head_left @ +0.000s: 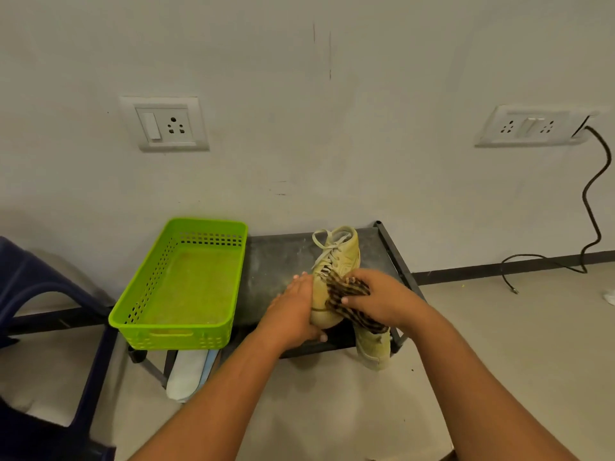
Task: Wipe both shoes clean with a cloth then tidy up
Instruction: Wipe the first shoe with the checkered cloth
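A pale yellow lace-up shoe [336,261] lies on the dark metal rack [276,261], toe toward me. My left hand [294,309] grips its toe end from the left side. My right hand [377,299] presses a brown-and-black striped cloth [346,294] onto the shoe's upper, fingers closed on the cloth. A second pale shoe [372,349] sits lower at the rack's front right corner, partly hidden under my right wrist and the hanging cloth.
An empty green plastic basket [179,334] stands on the rack's left end. White and blue footwear [189,374] lies on the floor under it. A dark blue chair [43,294] is at left. A black cable [592,207] hangs from the right wall socket.
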